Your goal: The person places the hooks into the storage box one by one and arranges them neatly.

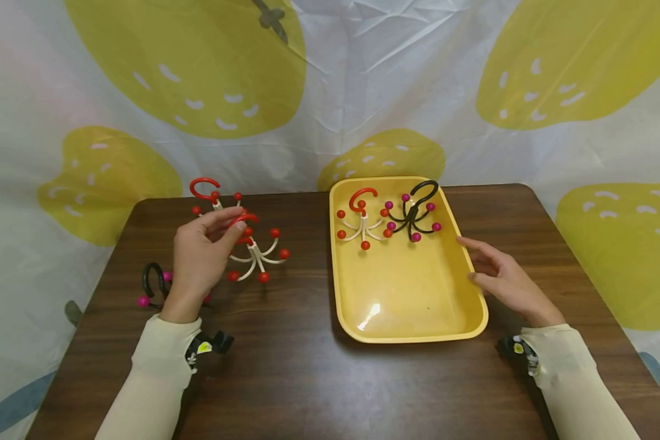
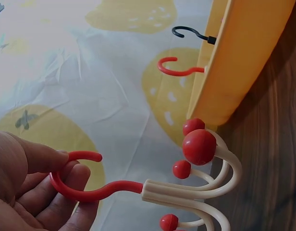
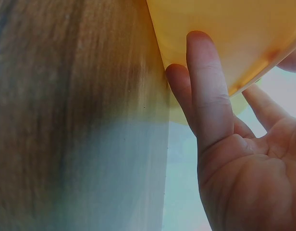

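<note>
My left hand [image 1: 200, 250] pinches the red hook of a white multi-arm hook hanger [image 1: 255, 252] with red ball tips. In the left wrist view, the thumb and fingers grip the hanger's red hook [image 2: 85, 195], its white arms pointing away from the palm. My right hand [image 1: 508, 281] touches the right side of a yellow tray [image 1: 407, 339]. In the right wrist view its fingers [image 3: 208, 82] lie fairly straight against the tray's outer wall. Inside the tray, toward the back, lie a white hanger with a red hook [image 1: 363, 195] and a black hanger with pink tips [image 1: 412, 217].
Behind my left hand is another red-hooked white hanger [image 1: 205, 181], partly hidden. A black hanger with pink tips [image 1: 153, 275] lies left of the wrist, mostly covered by it. The brown wooden table [image 1: 319, 391] meets a patterned cloth [image 1: 357, 73] at the back.
</note>
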A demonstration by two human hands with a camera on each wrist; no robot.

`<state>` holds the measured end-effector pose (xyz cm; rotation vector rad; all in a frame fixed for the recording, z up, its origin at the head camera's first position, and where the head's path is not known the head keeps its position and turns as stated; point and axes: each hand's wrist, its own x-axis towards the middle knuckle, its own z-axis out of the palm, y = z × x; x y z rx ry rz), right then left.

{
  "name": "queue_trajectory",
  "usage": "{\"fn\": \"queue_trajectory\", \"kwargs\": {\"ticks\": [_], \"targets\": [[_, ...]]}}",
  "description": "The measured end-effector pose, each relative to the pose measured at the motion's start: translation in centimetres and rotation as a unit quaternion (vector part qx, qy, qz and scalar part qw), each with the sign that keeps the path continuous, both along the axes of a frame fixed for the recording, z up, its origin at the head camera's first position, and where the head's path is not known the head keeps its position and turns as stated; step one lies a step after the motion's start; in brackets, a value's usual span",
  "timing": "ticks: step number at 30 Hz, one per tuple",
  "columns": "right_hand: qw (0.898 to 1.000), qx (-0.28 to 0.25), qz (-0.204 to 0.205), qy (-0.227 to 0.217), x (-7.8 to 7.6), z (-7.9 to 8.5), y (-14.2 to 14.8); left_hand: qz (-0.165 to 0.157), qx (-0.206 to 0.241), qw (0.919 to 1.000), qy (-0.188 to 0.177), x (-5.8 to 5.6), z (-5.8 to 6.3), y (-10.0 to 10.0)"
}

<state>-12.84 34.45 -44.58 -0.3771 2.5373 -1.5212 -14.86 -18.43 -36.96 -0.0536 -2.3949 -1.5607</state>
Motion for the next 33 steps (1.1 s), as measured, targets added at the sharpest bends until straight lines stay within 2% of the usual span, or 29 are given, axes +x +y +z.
{"fn": "queue_trajectory", "kwargs": {"ticks": [11,19,23,33], "targets": [[1.0,0.002,-0.001,0.0,-0.1,0.0,-0.1,-0.031,0.005,0.9995,-0.002,0.1,0.6,1.1],[1.0,0.005,-0.004,-0.002,0.0,-0.1,-0.1,-0.062,0.028,0.9976,0.012,0.1,1.2,2.1],[1.0,0.008,-0.006,-0.003,0.0,-0.1,0.0,-0.073,0.025,0.9969,0.016,0.2,1.6,2.7],[1.0,0.007,-0.007,-0.003,0.0,0.0,0.0,-0.102,0.026,0.9945,0.005,0.1,2.6,4.4]]}}
